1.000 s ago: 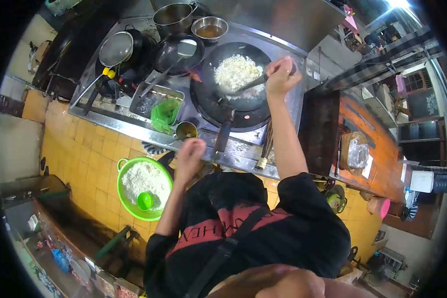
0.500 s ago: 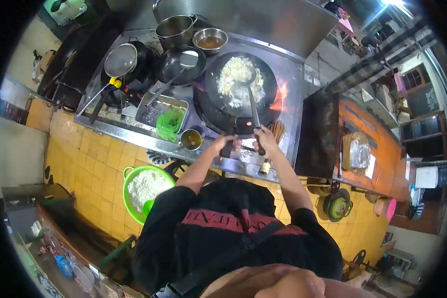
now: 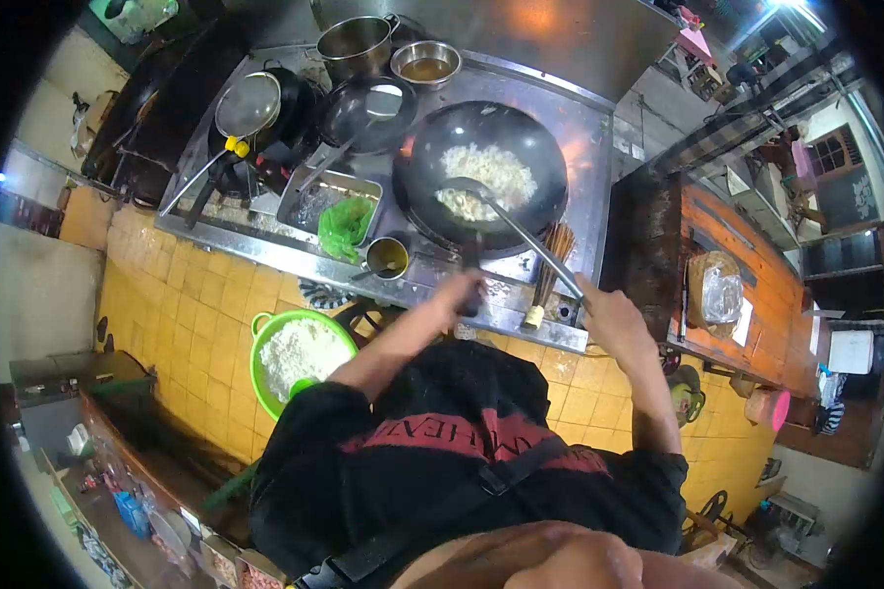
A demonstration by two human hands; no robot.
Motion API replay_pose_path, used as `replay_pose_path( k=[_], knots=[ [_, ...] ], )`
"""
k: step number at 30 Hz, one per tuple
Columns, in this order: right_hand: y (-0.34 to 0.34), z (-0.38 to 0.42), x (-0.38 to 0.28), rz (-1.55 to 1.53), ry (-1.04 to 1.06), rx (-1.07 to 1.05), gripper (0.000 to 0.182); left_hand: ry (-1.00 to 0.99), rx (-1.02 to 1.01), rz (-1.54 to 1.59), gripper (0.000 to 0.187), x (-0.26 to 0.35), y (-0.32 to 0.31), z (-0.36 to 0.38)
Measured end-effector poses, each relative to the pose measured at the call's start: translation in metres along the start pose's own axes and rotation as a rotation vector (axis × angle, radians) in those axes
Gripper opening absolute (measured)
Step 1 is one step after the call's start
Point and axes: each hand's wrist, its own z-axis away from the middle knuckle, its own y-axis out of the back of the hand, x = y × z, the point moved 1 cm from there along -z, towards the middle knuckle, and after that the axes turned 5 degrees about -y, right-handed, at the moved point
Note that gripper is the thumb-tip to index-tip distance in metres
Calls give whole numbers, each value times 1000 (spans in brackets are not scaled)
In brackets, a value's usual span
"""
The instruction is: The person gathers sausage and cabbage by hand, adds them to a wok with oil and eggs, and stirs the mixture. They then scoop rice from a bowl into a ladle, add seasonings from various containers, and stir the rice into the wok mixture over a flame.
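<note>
My left hand (image 3: 458,296) is closed around the dark handle of a black wok (image 3: 535,228) on the stove. In the wok lies a pale heap of food that looks like fried rice (image 3: 496,169). My right hand (image 3: 611,319) grips the long handle of a ladle (image 3: 535,242). The ladle's round head rests in the near left side of the rice. Between my hands, a bamboo wok brush (image 3: 550,275) lies along the stove's front edge. A small metal cup (image 3: 388,257) with a utensil in it stands left of the wok handle.
Behind are a deep pot (image 3: 354,47), a steel bowl of liquid (image 3: 426,65) and a second pan (image 3: 349,128). A strainer (image 3: 248,104) and a tray (image 3: 304,201) with a green bag sit left. A green basket of rice (image 3: 262,378) stands lower left; a wooden counter (image 3: 702,221) is right.
My right hand has moved right and down, drawing the ladle's head to the rice's near left. The rice has shifted and bunched together. Flames at the wok's right have shrunk.
</note>
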Motion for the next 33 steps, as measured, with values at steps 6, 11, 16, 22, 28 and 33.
replay_pose_path(
  k=[6,11,16,22,28,33],
  knots=[
    [-33,4,-7,57,-29,33,59,104,-94,0,15,54,-59,83],
    [-74,-18,1,150,-213,136,55,-84,-13,-71,19,31,-21,46],
    [-14,7,4,65,-153,265,52,112,-107,-52,14,21,-24,68],
    [-95,-66,7,-187,-73,262,36,-259,-54,-108,13,0,33,-63],
    [-107,-154,8,-363,-213,204,51,-233,-50,-115,17,2,37,-70],
    [-136,-142,40,-414,-293,134,52,-150,47,-75,18,9,19,-61]
  ],
)
